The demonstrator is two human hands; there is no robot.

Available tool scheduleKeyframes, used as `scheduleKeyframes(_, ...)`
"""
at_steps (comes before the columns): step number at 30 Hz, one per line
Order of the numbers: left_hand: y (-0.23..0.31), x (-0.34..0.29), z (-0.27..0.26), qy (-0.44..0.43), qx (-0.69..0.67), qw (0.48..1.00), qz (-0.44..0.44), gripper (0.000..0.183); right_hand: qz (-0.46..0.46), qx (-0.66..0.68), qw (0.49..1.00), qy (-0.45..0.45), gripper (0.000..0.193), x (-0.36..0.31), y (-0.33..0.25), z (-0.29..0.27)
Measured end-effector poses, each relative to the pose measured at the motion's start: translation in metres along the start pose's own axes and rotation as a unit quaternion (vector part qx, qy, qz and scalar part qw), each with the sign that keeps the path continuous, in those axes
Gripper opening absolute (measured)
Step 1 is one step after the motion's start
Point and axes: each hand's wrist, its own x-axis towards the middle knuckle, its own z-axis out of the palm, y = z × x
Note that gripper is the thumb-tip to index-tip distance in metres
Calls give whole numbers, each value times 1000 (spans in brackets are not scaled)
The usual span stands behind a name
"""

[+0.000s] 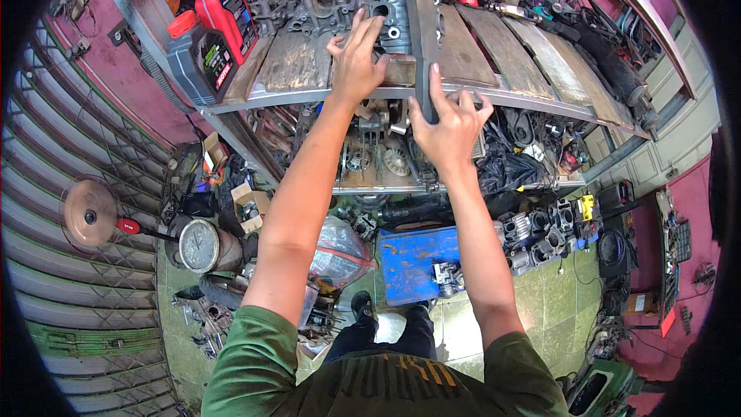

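A grey metal engine casing (pixel 395 22) with round holes stands on the wooden boards of the shelf, partly hidden behind a dark grey upright bar (pixel 423 38). Up at the casing's left side, my left hand (pixel 358 62) has its fingers stretched and its fingertips close against the metal; I cannot tell how firmly they touch. My right hand (pixel 451 120) is spread at the shelf's front edge. Its index finger points upward beside the bar, and its thumb lies by the bar's lower part. Neither hand holds anything that shows.
Two oil bottles (pixel 202 58), (pixel 224 15) stand at the shelf's left end. More engine parts (pixel 320 8) crowd its back. Lower down, a blue tray (pixel 413 262) lies on the green floor near my feet. A fan (pixel 90 216) stands far left, beside a round bucket (pixel 202 247).
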Motion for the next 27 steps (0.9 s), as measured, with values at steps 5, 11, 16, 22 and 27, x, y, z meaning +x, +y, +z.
scheduleKeyframes(5,4,-1,-2,-15,11,1000,6,77,3,36,999,-13,65,-54,3,-11)
scheduleKeyframes(11,-3,-2,-4,-7,0,1000,11,76,6,30,999,22,65,-21,10,-15)
scheduleKeyframes(16,-1,-1,0,-8,-5,1000,14,76,19,1,1000,-3,66,-11,18,-9)
scheduleKeyframes(22,0,0,-4,-26,11,1000,8,77,39,50,997,-32,66,-75,13,-25)
scheduleKeyframes(27,-2,-1,-2,-20,1,1000,10,76,24,10,999,35,64,-7,16,-21)
